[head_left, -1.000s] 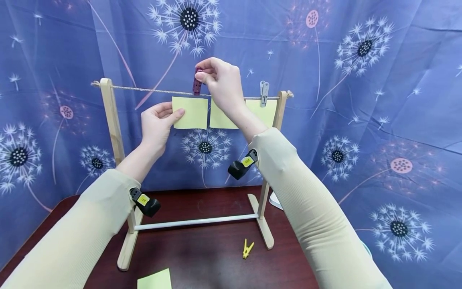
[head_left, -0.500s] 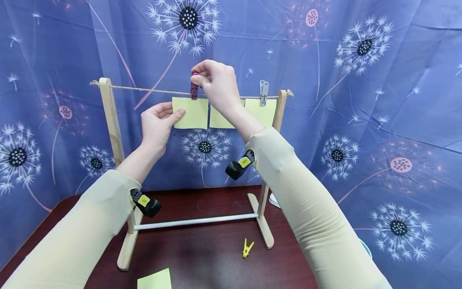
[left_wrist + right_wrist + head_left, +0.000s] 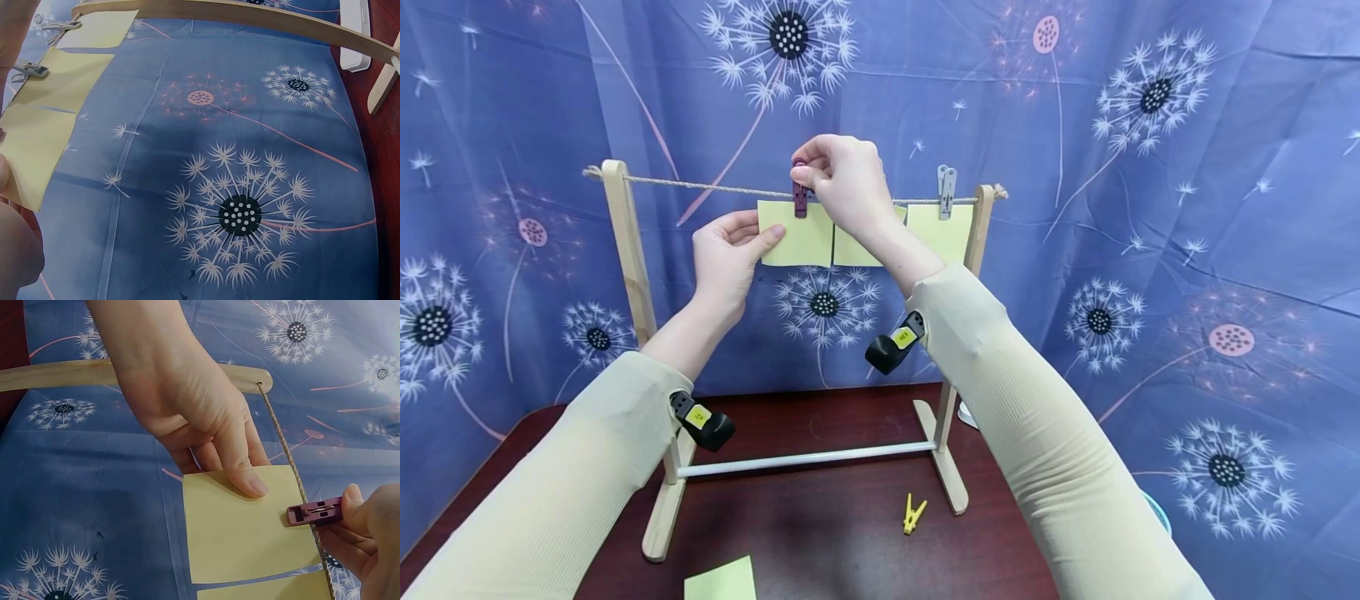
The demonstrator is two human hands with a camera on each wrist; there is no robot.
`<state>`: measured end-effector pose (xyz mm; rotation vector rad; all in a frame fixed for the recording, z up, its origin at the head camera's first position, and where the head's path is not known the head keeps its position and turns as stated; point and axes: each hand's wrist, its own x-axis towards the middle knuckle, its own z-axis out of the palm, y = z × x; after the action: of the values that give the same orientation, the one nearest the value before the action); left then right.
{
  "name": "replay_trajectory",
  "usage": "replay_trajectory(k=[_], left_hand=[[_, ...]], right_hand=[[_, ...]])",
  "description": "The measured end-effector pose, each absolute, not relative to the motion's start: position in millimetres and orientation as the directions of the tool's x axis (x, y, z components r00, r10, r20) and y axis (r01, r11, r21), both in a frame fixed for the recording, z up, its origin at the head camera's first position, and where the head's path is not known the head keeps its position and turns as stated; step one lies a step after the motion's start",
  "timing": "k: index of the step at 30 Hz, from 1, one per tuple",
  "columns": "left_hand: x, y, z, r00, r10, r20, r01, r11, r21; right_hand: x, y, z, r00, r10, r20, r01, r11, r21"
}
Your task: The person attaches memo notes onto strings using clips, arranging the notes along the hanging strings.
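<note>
My left hand [image 3: 721,258] pinches the left edge of a pale yellow paper note [image 3: 808,242] between thumb and fingers, with the note's top edge at the rope [image 3: 700,186]. Above it, my right hand [image 3: 853,183] pinches the upper end of a dark maroon clothespin [image 3: 801,200]. In the right wrist view the clothespin [image 3: 306,513] crosses the rope, its lower end over the note's [image 3: 244,531] top edge. A second note [image 3: 853,250] hangs to the right, partly behind my right wrist. Farther right, a grey clothespin [image 3: 947,192] clips a third note [image 3: 936,237].
The rope runs between two wooden posts [image 3: 628,242], joined low down by a white rod [image 3: 808,458]. A yellow clothespin [image 3: 913,514] and another yellow note [image 3: 722,581] lie on the dark red table [image 3: 820,533]. Behind hangs a blue dandelion-print cloth [image 3: 1030,108].
My right hand has come down and slightly left, bringing the maroon clothespin from above the rope to overlap the note's top edge. My left hand keeps its grip on the note.
</note>
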<state>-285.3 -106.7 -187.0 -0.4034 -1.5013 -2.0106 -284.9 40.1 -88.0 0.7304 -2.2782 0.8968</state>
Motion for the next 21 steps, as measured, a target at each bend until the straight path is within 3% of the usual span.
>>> replay_trajectory(k=[21], left_hand=[[-283.3, -106.1, -188.2, -0.784, -0.266, 0.561, 0.611, -0.167, 0.774]], right_hand=[[-281.1, 40.4, -94.0, -0.693, -0.35, 0.63, -0.685, 0.591, -0.425]])
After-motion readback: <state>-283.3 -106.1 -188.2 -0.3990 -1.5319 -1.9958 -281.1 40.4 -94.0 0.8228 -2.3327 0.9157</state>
